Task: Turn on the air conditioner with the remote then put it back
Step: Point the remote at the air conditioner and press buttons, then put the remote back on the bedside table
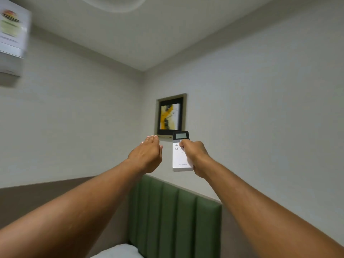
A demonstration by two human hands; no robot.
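Two bare arms reach up and forward toward the corner of the room. Our right hand point(195, 155) is clamped around the white remote point(181, 153), held upright with its small screen on top, and the thumb rests on the buttons just below that screen. Our left hand point(147, 155) hangs just beside the remote, apart from it, fingers loosely extended and holding nothing. We see the air conditioner point(12, 40) high on the left wall, blurred, with stickers on its side. Behind the remote a framed picture point(170, 115) hangs on the wall, above a green padded headboard point(173, 216). A pale pillow point(117, 251) shows at the bottom edge.
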